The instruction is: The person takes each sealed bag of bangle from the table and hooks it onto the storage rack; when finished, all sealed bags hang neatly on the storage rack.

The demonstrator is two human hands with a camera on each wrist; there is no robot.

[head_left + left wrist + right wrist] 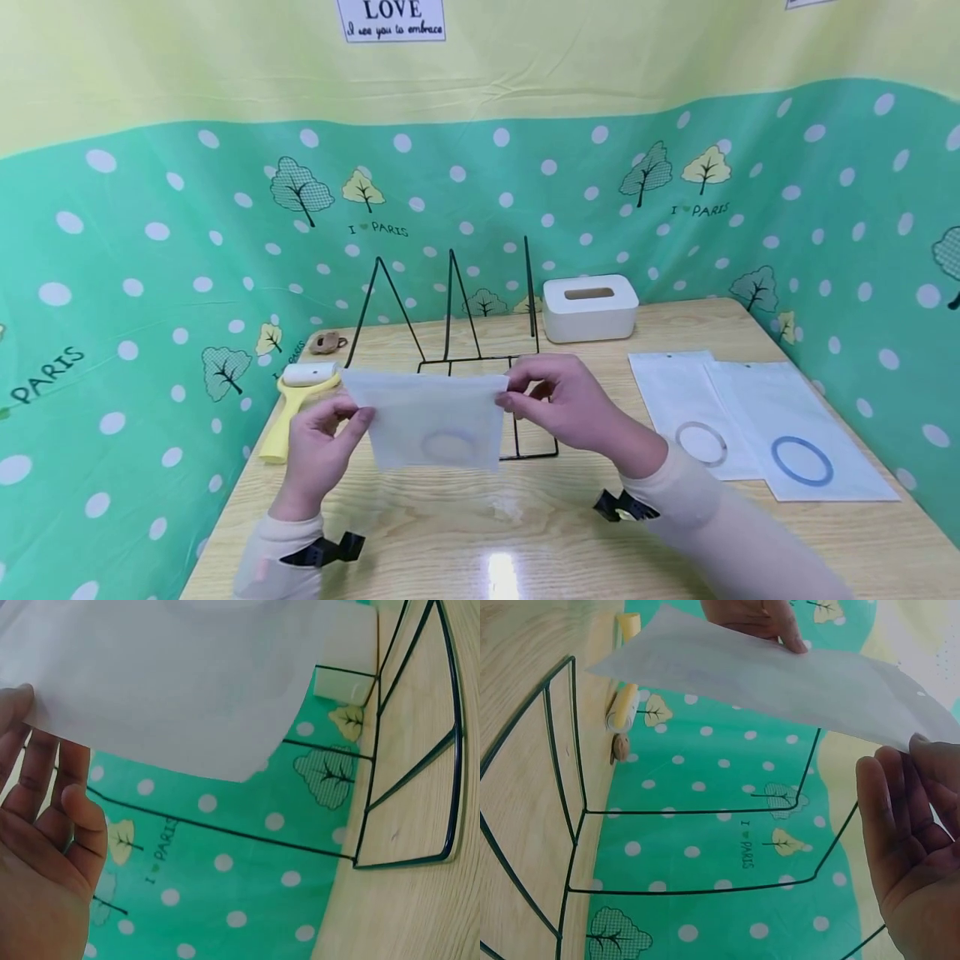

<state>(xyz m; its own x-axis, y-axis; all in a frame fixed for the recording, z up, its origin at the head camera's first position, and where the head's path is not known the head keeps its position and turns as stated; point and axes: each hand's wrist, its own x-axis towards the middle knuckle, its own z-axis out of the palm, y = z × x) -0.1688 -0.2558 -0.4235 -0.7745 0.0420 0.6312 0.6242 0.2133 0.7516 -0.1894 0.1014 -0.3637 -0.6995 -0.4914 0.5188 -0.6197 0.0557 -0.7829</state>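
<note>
A small white translucent pouch (420,408) hangs spread out between both hands over the table, with a pale ring (450,447) faintly showing low on its right. My left hand (318,450) pinches its left side between thumb and fingers. The upper right corner is pinched by my right hand (566,404). In the left wrist view the pouch (172,690) covers part of the scene, and the ring shows only as a faint curve at the top. Seen from the right wrist, the pouch (727,667) is nearly edge-on, fingertips at its rim.
Behind the pouch stands a black wire rack (448,300). A yellow-handled lint roller (279,425) and a small brown object (327,342) lie left. A white tissue box (588,321) sits at the back. Two overlapping white pouches (667,387) at right show a grey and a blue ring.
</note>
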